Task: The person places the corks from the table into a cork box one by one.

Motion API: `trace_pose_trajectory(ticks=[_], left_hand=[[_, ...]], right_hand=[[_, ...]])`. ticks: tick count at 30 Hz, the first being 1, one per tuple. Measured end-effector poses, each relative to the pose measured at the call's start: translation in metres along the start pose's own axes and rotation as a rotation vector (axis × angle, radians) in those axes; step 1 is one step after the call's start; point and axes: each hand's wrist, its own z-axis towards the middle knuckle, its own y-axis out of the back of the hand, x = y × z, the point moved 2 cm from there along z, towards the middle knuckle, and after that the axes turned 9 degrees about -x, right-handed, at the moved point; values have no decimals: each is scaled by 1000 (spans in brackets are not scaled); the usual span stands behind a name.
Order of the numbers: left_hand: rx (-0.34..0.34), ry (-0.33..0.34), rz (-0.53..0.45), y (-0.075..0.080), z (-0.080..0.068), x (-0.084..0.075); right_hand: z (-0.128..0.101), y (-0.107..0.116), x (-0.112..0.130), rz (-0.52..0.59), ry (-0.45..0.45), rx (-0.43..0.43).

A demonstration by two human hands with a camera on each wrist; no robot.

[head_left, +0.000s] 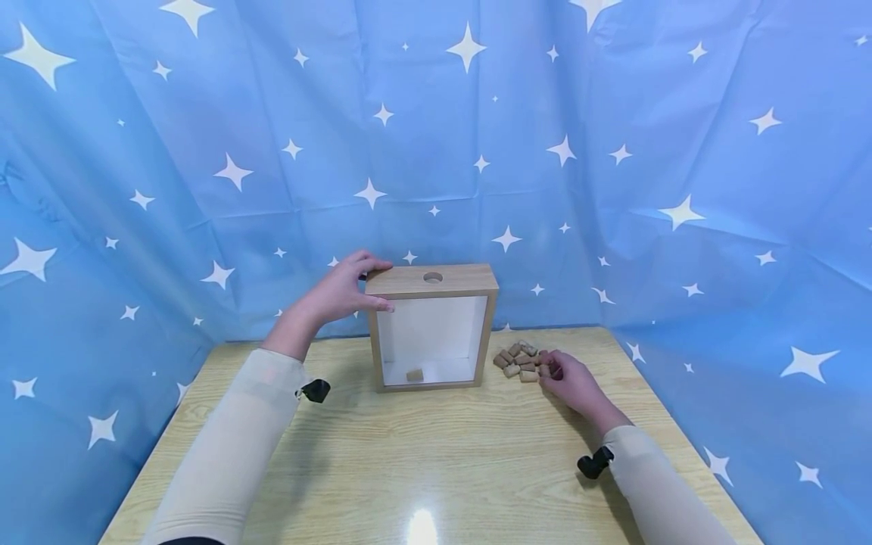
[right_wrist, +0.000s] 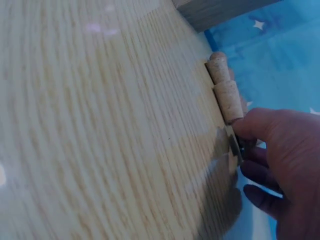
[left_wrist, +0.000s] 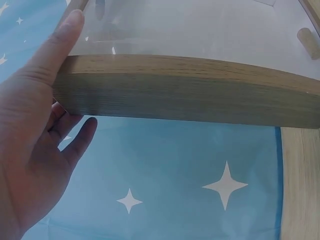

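Observation:
A shallow wooden box (head_left: 489,333) stands upright on the table, with a clear front, a white inside and a round hole (head_left: 432,278) in its top. One cork (head_left: 415,375) lies inside at the bottom; the left wrist view also shows this cork (left_wrist: 308,43). My left hand (head_left: 347,289) grips the box's upper left corner, thumb on the front and fingers over the top and side. Right of the box lies a loose pile of corks (head_left: 528,376). My right hand (head_left: 572,382) is at the pile's right edge, its thumb against a cork (right_wrist: 229,101); whether it pinches one is hidden.
The pale wood-grain table (head_left: 436,454) carries the box and the corks near its back edge. A blue curtain with white stars (head_left: 436,151) hangs close behind and along both sides. Black wrist straps (head_left: 596,462) sit on both sleeves.

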Motion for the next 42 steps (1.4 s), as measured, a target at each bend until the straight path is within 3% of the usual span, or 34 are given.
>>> trace_pose_trajectory(ticks=[21, 31, 42], left_hand=[[0, 1, -15, 0, -1, -3], [5, -3, -21, 1, -1, -3], [9, -3, -15, 1, 0, -2]], right_hand=[[4, 19, 16, 72, -41, -60], [13, 29, 38, 51, 46, -104], [21, 40, 65, 99, 96, -117]])
